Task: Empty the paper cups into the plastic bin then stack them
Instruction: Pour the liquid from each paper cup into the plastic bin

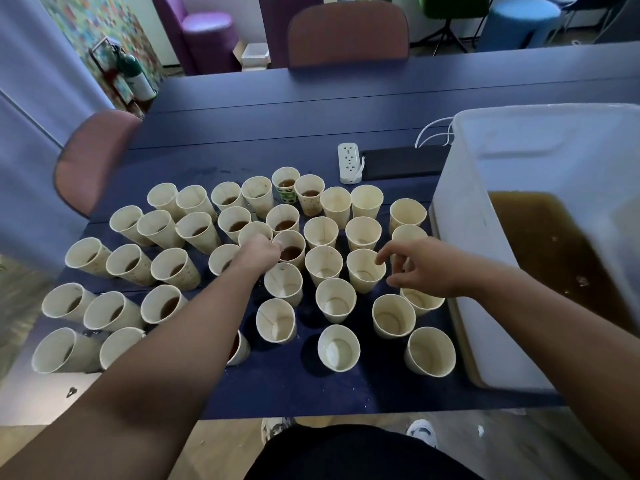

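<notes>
Several pale paper cups stand on the dark blue table [311, 109]. Those on the left and at the back hold brown liquid; those on the right look empty. My left hand [259, 252] reaches into the middle and its curled fingers grip the side of a cup of brown liquid [292, 252]. My right hand [422, 268] hovers with fingers spread, the index finger over the rim of an empty cup [365, 271], holding nothing. The white plastic bin [460, 209] stands on the right, with brown liquid [554, 258] in it.
A white power strip [348, 162] and a flat black object [405, 162] lie behind the cups, with white cables beside the bin. Brownish chairs stand at the far side [348, 32] and the left side [93, 157] of the table.
</notes>
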Motion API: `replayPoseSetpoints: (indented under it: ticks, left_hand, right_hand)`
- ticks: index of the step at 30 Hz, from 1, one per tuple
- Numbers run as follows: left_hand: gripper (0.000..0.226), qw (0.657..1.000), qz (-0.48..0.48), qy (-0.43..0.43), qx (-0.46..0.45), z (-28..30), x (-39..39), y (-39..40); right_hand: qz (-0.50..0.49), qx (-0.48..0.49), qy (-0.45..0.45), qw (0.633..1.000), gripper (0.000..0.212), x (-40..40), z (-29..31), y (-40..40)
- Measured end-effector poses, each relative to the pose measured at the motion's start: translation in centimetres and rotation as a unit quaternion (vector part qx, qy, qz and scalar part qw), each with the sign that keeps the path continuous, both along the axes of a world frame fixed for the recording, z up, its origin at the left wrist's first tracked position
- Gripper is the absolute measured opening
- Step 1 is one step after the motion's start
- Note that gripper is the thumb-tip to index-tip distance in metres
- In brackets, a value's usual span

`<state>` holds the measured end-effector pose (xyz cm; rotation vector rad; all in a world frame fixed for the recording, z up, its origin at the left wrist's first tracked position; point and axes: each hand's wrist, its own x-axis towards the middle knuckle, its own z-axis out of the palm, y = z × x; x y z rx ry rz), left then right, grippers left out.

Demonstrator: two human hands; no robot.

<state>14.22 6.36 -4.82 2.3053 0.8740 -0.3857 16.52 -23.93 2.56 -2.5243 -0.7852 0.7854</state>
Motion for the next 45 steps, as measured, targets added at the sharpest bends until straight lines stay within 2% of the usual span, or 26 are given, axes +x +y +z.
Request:
replayPoseSetpoints:
  ticks: [6, 10, 15, 21, 24, 27, 32, 36, 41, 45]
  left_hand:
    - [0.026, 0.995, -0.041, 0.019, 0.085, 0.4, 0.5, 0.1]
    - [0.011, 0.991, -0.064, 0.032, 0.117, 0.9, 0.5, 0.6]
    - [0.019, 0.989, -0.078, 0.051, 0.118, 2.9, 0.8, 1.3]
    - [0.031, 0.984, -0.104, -0.017, 0.145, 8.9, 0.0, -0.2]
    - [0.033, 0.984, -0.122, -0.053, 0.118, 12.3, -0.7, -2.0]
    - [0.035, 0.98, -0.148, -0.101, 0.088, 15.6, -1.6, -4.3]
    - [0.04, 0.966, -0.21, -0.142, 0.046, 19.6, -2.6, -8.5]
    - [0.037, 0.951, -0.257, -0.172, 0.003, 21.3, -2.5, -11.3]
    - [0.043, 0.93, -0.298, -0.214, -0.02, 22.4, -2.3, -14.5]
    - [0.049, 0.912, -0.295, -0.263, -0.108, 22.2, -1.5, -17.4]
  right_hand:
    - [-0.009, 0.008, 0.005, 1.0, 0.034, 0.1, 0.0, 0.0]
    - [-0.012, 0.009, 0.006, 1.0, 0.033, 0.1, 0.0, 0.0]
    - [-0.009, 0.004, 0.009, 1.0, 0.033, 0.1, 0.2, 0.2]
    - [-0.005, 0.002, 0.001, 1.0, 0.035, -0.2, 0.3, 0.3]
    - [-0.013, 0.022, -0.003, 1.0, 0.044, -0.3, 0.7, 0.4]
    - [-0.03, 0.087, -0.028, 0.995, 0.068, -0.6, 1.7, 0.7]
    - [-0.085, 0.25, -0.021, 0.964, 0.097, -2.1, 4.0, 0.8]
    - [-0.157, 0.372, -0.098, 0.91, 0.092, -3.5, 5.0, 0.2]
    - [-0.232, 0.409, -0.185, 0.863, 0.079, -4.5, 6.4, -1.9]
    - [-0.285, 0.391, -0.224, 0.846, 0.077, -4.8, 7.0, -5.1]
